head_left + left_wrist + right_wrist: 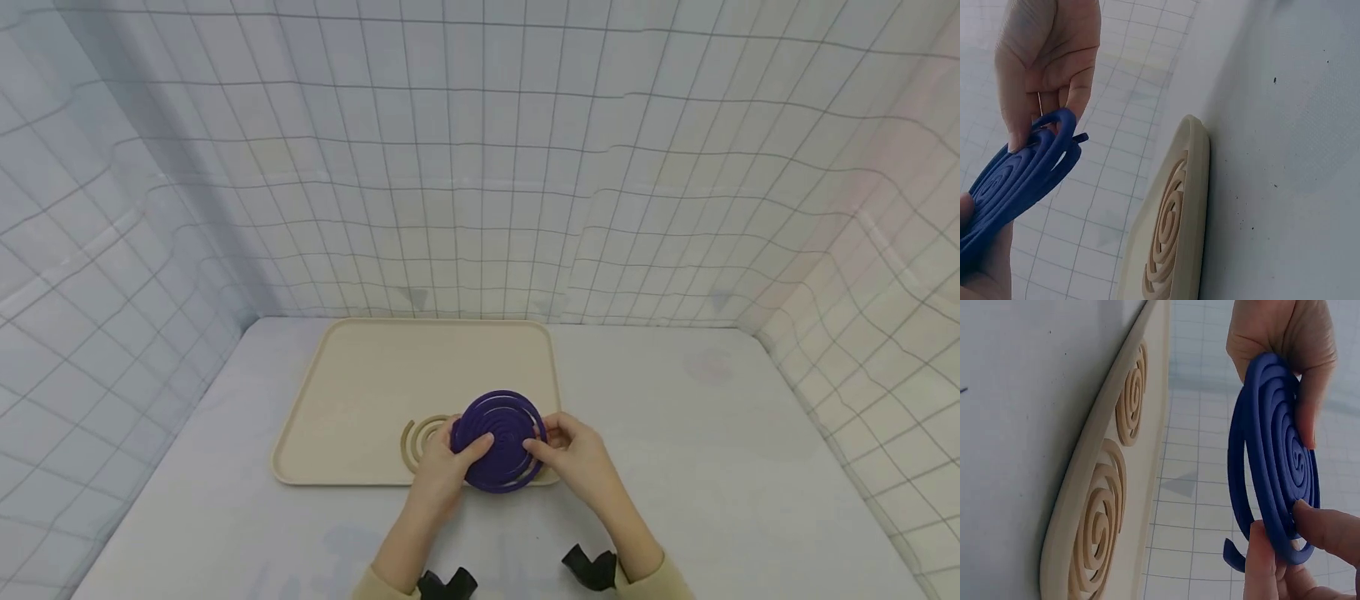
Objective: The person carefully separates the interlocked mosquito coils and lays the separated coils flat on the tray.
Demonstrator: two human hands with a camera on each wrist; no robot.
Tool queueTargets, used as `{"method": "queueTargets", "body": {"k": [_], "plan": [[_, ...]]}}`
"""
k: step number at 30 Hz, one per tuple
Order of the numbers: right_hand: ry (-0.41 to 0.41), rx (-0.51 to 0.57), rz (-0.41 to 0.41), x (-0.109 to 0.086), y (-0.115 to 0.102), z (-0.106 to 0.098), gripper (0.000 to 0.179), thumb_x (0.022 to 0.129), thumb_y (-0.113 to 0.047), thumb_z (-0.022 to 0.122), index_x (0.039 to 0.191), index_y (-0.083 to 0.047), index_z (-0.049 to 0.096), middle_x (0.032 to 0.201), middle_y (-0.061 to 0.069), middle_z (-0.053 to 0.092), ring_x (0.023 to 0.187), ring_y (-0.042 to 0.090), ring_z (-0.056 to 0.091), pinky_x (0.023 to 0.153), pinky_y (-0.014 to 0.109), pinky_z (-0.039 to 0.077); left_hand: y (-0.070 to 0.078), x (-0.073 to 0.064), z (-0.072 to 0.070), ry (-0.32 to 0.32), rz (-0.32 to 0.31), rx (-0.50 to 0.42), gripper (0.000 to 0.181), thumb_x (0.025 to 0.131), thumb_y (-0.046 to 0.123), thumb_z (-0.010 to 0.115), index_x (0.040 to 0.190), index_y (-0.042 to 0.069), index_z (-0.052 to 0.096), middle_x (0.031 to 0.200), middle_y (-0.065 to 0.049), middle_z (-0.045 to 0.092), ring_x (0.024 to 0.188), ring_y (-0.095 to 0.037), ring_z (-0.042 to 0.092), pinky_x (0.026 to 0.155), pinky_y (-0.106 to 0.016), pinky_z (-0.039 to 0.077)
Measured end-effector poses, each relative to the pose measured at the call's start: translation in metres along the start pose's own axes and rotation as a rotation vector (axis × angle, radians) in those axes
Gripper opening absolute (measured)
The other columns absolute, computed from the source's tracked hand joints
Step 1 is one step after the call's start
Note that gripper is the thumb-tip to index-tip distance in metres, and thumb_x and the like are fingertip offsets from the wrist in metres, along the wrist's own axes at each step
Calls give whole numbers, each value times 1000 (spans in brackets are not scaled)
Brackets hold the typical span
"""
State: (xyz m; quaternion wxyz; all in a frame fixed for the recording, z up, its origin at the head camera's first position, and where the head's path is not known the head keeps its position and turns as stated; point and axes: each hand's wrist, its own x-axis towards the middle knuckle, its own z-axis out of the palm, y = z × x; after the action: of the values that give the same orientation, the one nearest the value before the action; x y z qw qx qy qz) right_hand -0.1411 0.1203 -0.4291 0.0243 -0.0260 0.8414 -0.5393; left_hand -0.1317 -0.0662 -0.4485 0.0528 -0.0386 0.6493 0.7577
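A blue mosquito coil (498,442), looking like two spirals nested together, is held up over the tray's near edge. My left hand (441,475) grips its left side, thumb on the face. At the right rim, my right hand (581,462) pinches the coil between thumb and fingers. In the right wrist view, an outer turn with a loose end (1233,556) stands apart from the rest of the coil. Two tan mosquito coils lie flat on the tray: one tan coil (1132,397) farther off, another tan coil (1099,531) nearer, mostly hidden in the head view.
The cream tray (375,367) lies on the white table (675,433), left of centre. Grid-patterned sheets (480,167) enclose the table at the back and both sides. Black wrist mounts (592,569) sit on both of my wrists.
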Motion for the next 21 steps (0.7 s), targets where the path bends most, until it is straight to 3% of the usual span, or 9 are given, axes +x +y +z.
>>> {"method": "queueTargets", "body": {"k": [7,11,15,21], "plan": [[-20,-102,-122,4,-10,-7,18,82,-13,79,96,-9,69,85,0,69,78,9,63,69,19,53,6,-5,-5,-95,10,253,43,88,18,73,123,-2,58,119,-18,67,112,-27,63,101,-46,48],[-47,-127,-125,5,-10,-8,18,82,-15,79,97,-10,70,86,0,70,78,9,63,67,20,52,8,-5,-7,-145,-2,263,44,89,19,72,124,-3,57,118,-18,68,111,-27,64,101,-46,49],[-43,-96,-77,4,-8,-7,18,83,-14,79,98,-10,70,86,-1,70,79,9,62,67,20,50,7,-3,-10,-185,-22,182,50,90,19,71,131,-4,54,125,-20,65,116,-26,63,103,-42,48],[19,6,3,3,-7,-3,20,84,-14,78,98,-4,67,86,4,67,74,11,60,65,19,51,4,-3,-13,-261,-41,-45,63,94,13,64,147,-6,36,143,-25,51,123,-22,58,101,-29,49]]}}
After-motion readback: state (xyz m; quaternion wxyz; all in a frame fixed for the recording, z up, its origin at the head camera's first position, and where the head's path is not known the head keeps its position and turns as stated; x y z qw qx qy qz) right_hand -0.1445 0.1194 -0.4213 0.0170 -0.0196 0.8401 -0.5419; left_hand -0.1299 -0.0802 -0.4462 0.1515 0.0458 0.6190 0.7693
